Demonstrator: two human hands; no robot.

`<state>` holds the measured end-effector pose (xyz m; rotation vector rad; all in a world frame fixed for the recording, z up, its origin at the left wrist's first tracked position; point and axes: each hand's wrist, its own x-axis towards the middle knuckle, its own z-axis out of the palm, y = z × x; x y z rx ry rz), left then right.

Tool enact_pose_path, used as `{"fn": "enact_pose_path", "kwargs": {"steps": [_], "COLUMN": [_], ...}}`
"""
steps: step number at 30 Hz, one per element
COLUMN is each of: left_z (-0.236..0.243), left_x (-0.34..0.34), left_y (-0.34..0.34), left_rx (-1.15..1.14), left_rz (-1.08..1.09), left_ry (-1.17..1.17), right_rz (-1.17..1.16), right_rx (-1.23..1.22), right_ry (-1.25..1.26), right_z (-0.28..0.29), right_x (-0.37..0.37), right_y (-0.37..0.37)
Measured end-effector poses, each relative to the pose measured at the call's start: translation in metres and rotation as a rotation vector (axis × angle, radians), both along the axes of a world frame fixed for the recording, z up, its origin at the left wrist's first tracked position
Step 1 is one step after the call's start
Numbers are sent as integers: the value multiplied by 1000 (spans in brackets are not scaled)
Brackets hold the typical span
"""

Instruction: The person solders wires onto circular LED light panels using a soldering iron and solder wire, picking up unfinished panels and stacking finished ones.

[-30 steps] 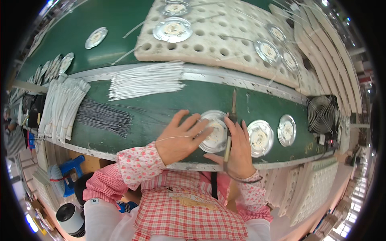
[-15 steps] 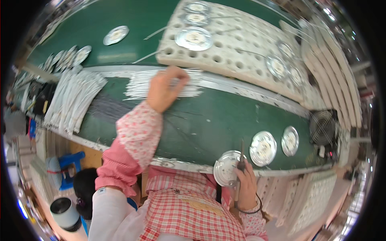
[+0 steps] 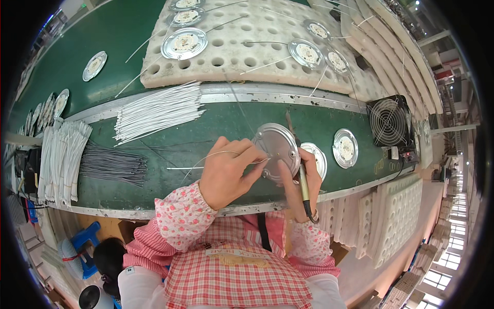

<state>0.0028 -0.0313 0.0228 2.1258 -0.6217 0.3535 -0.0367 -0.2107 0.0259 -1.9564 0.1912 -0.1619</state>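
Disc (image 3: 278,147) sat tipped up over the worktop (image 3: 329,118) in the right hand (image 3: 294,198), probably so the left hand (image 3: 224,177), pinching a thin wire (image 3: 226,151), could reach its plain face. Right hand also gripped a soldering iron (image 3: 304,188), handy I guess. Farther back, a holed foam board (image 3: 231,51) carried more discs (image 3: 184,44), wires trailing.

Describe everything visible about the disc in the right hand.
The disc is round, shiny and silver-grey, apparently metal, with a rim and small fastener-like spots near its edge. Its plainer face is turned toward the camera, tilted, in front of the green bench. The right hand grips its right and lower side, thumb against the face, alongside an iron. The left hand holds a thin wire at the face; whether they are joined is unclear.
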Motion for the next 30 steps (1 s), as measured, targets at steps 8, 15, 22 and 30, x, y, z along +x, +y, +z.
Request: {"fn": "enact_pose_path", "kwargs": {"steps": [8, 15, 22, 30], "left_z": [0, -3, -11, -7], "left_x": [4, 0, 8, 10], "left_y": [-6, 14, 27, 25], "left_rx": [4, -133, -231, -286], "left_rz": [17, -119, -139, -109], "left_ry": [-22, 276, 656, 722], "right_rz": [100, 318, 666, 634], "right_rx": [-338, -346, -133, -409], "right_ry": [-320, -362, -171, -174], "right_z": [4, 17, 2, 5], "right_x": [3, -1, 34, 16], "right_y": [10, 15, -22, -20]}}
